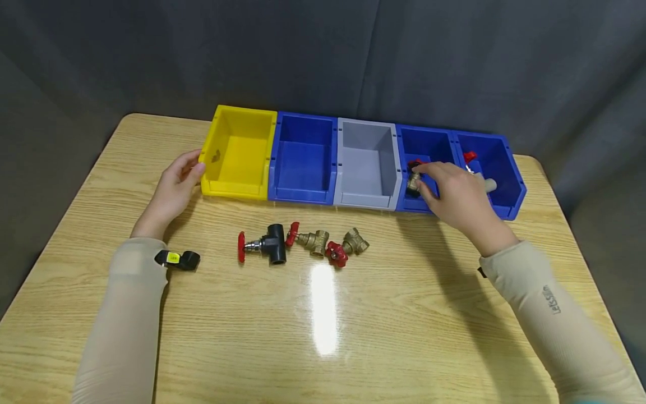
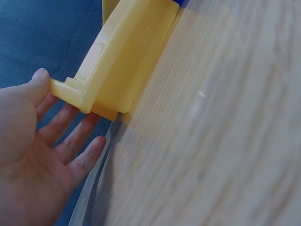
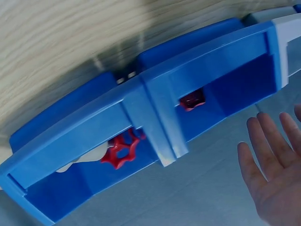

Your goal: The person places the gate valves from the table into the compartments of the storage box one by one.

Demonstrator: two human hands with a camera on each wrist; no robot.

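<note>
"What does the left hand (image 1: pixel 174 188) have hold of?"

"The outer wall of the yellow bin (image 1: pixel 245 160) at the row's left end; thumb and fingers pinch its rim, the other fingers loosely spread below"

"And the right hand (image 1: pixel 456 193)?"

"Nothing held: its fingers are well apart and only slightly bent, over the blue fourth bin (image 1: pixel 414 203). A red-handled brass valve (image 1: pixel 414 184) lies inside, just beside the fingertips in the head view"

"The blue end bin (image 1: pixel 504 212)?"

"It holds a cream valve (image 1: pixel 490 185) with a red handwheel (image 3: pixel 121 151)"

"What lies in front of the row?"

"Three valves on the worktop (image 1: pixel 227 325): a black tee valve (image 1: pixel 276 244) on the left, a straight-lying brass gate valve (image 1: pixel 318 243) next, and an angled brass gate valve (image 1: pixel 355 241) on the right, all red-handled"
</note>
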